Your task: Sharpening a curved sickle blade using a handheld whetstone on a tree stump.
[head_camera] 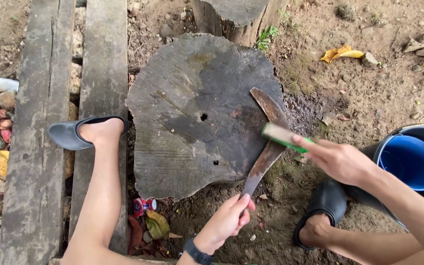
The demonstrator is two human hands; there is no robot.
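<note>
Weathered grey wood of a round stump point(192, 113) stands on bare dirt outdoors, with grey planks point(65, 122) laid far left of the fingers. Left hand point(224, 223) fingers are curled tight round the handle of a rusty curved blade point(269, 127) lying across the stump's edge. Right hand point(337, 159) fingers pinch a green-backed block point(283, 136) flat against the blade. Behind that wrist sits a dark bucket point(420, 132) holding a blue scoop point(413, 164); black sandals point(69, 133) flank the stump.

Stump top point(182, 98) lies open left of the blade point(271, 122); bucket point(418, 135) crowds the right.
</note>
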